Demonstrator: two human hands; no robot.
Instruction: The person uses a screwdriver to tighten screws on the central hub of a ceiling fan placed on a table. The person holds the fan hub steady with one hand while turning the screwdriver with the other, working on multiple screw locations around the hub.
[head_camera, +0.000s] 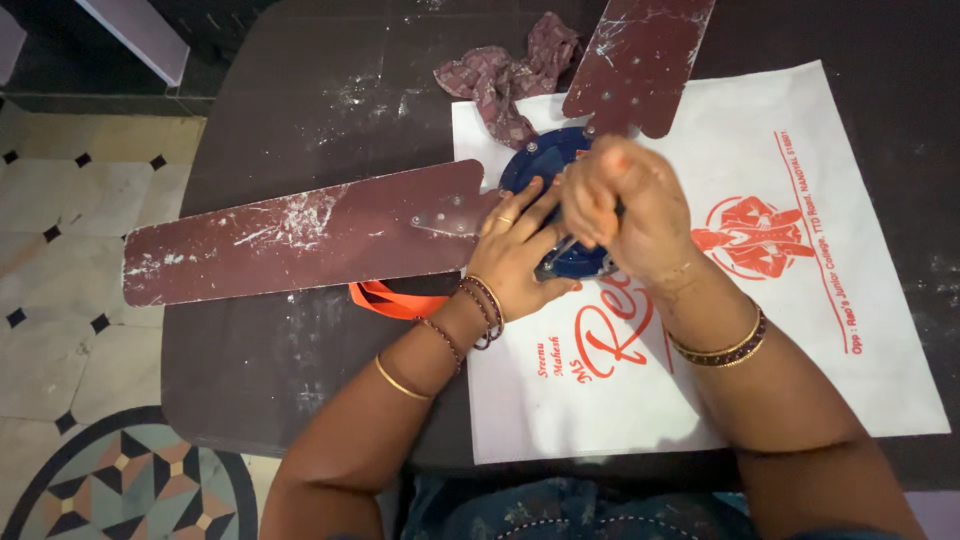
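Observation:
A ceiling fan lies on a dark table (300, 380), its round blue hub (535, 165) resting on a white cloth bag (800, 330) with red print. Two dusty maroon blades show: a long one (300, 235) reaching left and another (640, 60) pointing to the far edge. My left hand (515, 255) lies flat on the hub's near left side, fingers spread. My right hand (625, 205) is closed in a fist over the hub's middle, gripping something thin and dark that I cannot make out; the hand is blurred.
A crumpled maroon patterned rag (505, 75) lies beyond the hub. An orange strap (385, 300) pokes out from under the long blade. Tiled floor (60, 200) with a round patterned inlay (130, 480) lies to the left of the table.

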